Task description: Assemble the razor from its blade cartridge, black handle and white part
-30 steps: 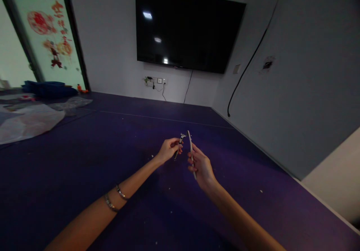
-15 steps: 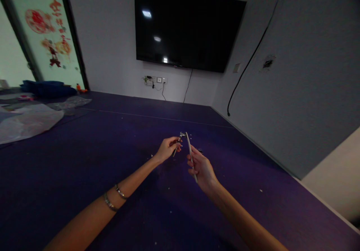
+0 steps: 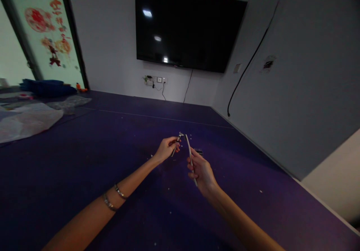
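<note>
My left hand [image 3: 168, 148] is closed round the thin handle of a small tool with a silver head [image 3: 180, 134]; its exact kind cannot be made out. The head points up and away from me. In my right hand [image 3: 201, 168], the fingers wrap round a long, thin, slightly bent pale stick [image 3: 188, 144]. Its upper end stands just right of the tool's head, with a small gap between them. Behind my right fingers, a small dark object [image 3: 198, 151] lies on the purple surface [image 3: 126, 213], partly hidden.
Small white bits are scattered on the purple surface. To the left lie a crumpled clear plastic sheet [image 3: 30, 121] and a dark blue cloth bundle [image 3: 47, 87]. A television [image 3: 188, 26] hangs on the far wall, and a black cable [image 3: 250, 59] dangles at the right.
The tool in my left hand has shifted slightly left, away from the stick. The stick has dropped a little, and more of the dark object shows.
</note>
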A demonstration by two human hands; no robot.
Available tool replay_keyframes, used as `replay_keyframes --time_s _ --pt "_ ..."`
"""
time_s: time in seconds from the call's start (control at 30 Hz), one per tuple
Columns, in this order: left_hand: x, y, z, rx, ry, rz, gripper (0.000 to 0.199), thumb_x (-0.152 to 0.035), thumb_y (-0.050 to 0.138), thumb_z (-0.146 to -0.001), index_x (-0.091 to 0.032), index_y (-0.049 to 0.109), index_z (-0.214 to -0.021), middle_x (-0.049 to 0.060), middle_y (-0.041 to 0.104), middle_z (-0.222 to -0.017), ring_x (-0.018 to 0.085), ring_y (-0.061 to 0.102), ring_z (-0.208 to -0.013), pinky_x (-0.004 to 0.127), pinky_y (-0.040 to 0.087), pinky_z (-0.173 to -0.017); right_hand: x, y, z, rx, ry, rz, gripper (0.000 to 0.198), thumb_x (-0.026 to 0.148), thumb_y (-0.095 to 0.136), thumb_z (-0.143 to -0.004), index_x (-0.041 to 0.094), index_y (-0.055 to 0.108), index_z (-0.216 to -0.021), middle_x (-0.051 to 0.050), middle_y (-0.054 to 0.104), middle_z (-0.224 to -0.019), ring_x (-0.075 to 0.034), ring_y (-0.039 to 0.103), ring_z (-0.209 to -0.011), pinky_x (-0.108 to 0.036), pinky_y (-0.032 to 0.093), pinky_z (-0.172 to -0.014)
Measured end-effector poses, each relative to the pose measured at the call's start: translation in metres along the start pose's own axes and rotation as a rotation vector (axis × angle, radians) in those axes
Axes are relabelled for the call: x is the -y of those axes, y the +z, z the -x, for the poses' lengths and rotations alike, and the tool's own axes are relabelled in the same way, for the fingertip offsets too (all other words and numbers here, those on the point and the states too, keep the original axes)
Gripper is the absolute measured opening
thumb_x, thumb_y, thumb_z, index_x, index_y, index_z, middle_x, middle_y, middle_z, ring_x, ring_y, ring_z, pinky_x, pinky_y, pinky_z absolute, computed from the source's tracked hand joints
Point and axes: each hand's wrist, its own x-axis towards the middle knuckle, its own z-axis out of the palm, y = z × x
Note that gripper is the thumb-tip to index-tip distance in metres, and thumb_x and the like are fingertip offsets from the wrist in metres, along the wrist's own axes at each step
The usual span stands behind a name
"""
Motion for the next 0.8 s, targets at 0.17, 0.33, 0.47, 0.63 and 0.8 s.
replay_keyframes --time_s 0.17,0.33,0.47,0.63,0.8 --pt "0.0013 0.0002 -0.0008 0.03 -0.017 0.021 0.02 -0.023 0.06 -0.071 -0.01 0.059 -0.086 -0.001 0.058 -0.059 0.01 0.056 -0.05 0.022 0.045 -0.052 0.0032 0.0 -0.0021 -0.044 -0.021 0.003 0.048 0.013 0.058 -0.065 0.021 0.055 -0.112 0.004 0.049 -0.063 -0.004 0.038 -0.043 -0.013 0.015 -0.033" --pt "0.0 0.0018 -0.0001 0.027 -0.004 0.026 0.019 -0.022 0.061 -0.07 -0.01 0.06 -0.085 -0.001 0.059 -0.058 0.01 0.056 -0.05 0.022 0.045 -0.052 0.0005 0.001 -0.0011 -0.025 -0.025 -0.007 0.047 0.013 0.057 -0.066 0.022 0.056 -0.111 0.003 0.05 -0.063 -0.004 0.039 -0.044 -0.013 0.015 -0.033" --pt "-0.0004 0.0004 -0.0001 -0.018 -0.016 0.029 0.02 -0.023 0.062 -0.07 -0.011 0.06 -0.085 -0.001 0.059 -0.058 0.01 0.056 -0.05 0.023 0.046 -0.051 -0.0026 -0.0005 -0.0003 -0.01 -0.008 -0.005 0.046 0.013 0.057 -0.066 0.022 0.057 -0.11 0.003 0.05 -0.062 -0.005 0.04 -0.044 -0.013 0.016 -0.033" --pt "0.0014 0.0025 0.001 0.026 -0.028 0.016 0.02 -0.022 0.063 -0.069 -0.011 0.061 -0.085 0.0 0.06 -0.06 0.01 0.057 -0.051 0.023 0.046 -0.053 0.0045 0.0001 -0.0057 -0.027 -0.031 -0.012 0.045 0.011 0.056 -0.066 0.022 0.056 -0.11 0.003 0.051 -0.063 -0.005 0.039 -0.043 -0.013 0.016 -0.032" --pt "-0.0006 0.0022 0.0013 -0.012 -0.02 -0.002 0.019 -0.022 0.063 -0.069 -0.011 0.061 -0.085 0.0 0.061 -0.062 0.011 0.057 -0.053 0.024 0.047 -0.056 0.0006 0.0021 -0.0025 0.009 0.002 -0.025 0.044 0.011 0.054 -0.068 0.021 0.055 -0.11 0.004 0.05 -0.063 -0.004 0.039 -0.043 -0.011 0.016 -0.033"
